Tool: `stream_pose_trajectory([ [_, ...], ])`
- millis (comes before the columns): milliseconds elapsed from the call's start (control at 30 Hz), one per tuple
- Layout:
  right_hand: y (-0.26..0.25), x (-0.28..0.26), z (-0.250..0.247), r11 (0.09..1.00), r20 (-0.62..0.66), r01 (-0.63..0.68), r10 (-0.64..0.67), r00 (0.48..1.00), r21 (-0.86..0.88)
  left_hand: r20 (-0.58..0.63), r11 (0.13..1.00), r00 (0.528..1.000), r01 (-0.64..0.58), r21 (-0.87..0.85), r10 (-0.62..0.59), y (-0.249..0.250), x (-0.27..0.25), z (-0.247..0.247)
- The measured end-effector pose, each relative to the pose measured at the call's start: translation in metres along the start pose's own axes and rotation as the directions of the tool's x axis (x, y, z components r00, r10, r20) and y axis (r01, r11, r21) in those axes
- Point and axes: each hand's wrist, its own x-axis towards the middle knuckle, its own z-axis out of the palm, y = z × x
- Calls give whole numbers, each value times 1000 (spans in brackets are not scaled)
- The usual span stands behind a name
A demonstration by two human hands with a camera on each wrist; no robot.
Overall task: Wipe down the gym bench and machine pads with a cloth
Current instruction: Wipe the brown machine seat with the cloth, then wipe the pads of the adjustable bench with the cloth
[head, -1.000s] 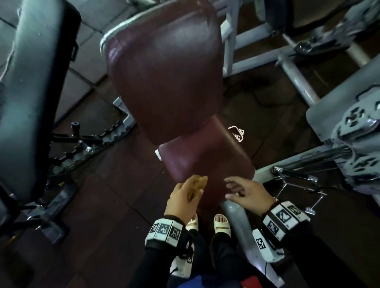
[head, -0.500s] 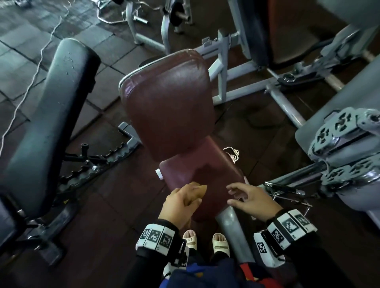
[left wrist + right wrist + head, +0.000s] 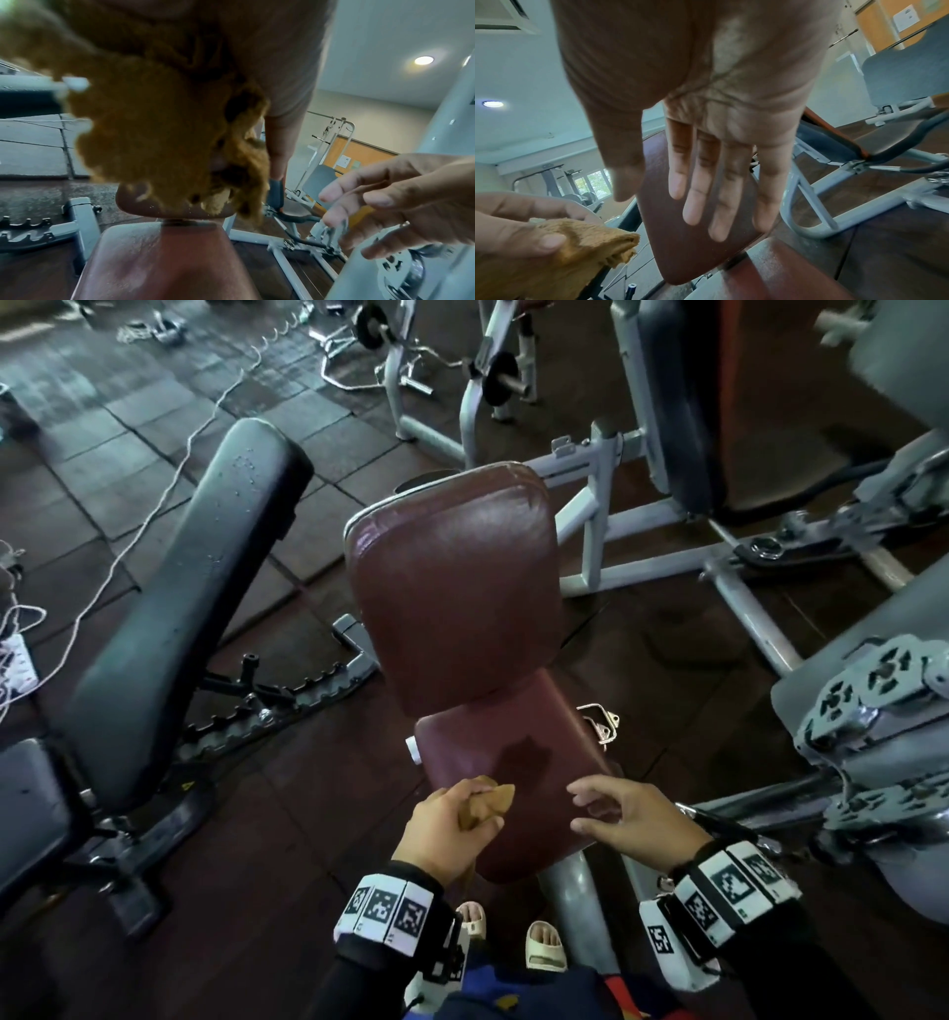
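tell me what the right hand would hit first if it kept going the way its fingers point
Most likely the maroon backrest pad. The right hand is open over the seat pad, empty, its fingers aimed forward at the backrest. Depth is unclear, so it might graze the seat first.

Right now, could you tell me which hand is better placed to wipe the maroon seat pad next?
Left. The left hand already grips the tan cloth at the near edge of the maroon seat pad. The right hand hovers open over the pad, holding nothing.
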Motion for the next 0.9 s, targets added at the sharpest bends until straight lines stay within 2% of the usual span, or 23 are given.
stream_pose_trajectory([
  [233, -17, 28, 1, 996, 146, 71, -62, 987, -52, -133, 992, 985, 99, -73, -108, -13, -16, -10],
  [467, -59, 74, 32, 977, 258, 153, -111, 960, -151, -257, 964, 934, 212, -161, -249, -51, -36, -43],
  [667, -117, 123, 87, 962, 329, 210, -144, 933, -173, -322, 938, 890, 256, -233, -322, -106, -45, -98],
  [900, -199, 186, 173, 955, 388, 246, -166, 907, -165, -350, 928, 864, 298, -225, -362, -189, -42, -193],
])
